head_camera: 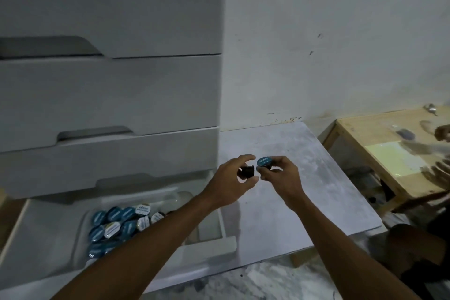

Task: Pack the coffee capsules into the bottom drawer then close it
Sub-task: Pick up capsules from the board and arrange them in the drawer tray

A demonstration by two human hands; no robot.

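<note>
Small round coffee capsules with teal and white foil lids [117, 223] lie heaped in the open white plastic bottom drawer [209, 248] at near left. They look light, rigid-walled and thin-lidded, best pinched by the rim or sides. Further right, the left hand [233, 178] has its fingers closed round a dark capsule [247, 172]; the right hand [280, 173] pinches a teal-lidded capsule [265, 161]. Lid print is too blurred to read.

The bottom drawer [214, 248] stands open from above, its left part crowded with capsules [117, 224], right part bare.
</note>
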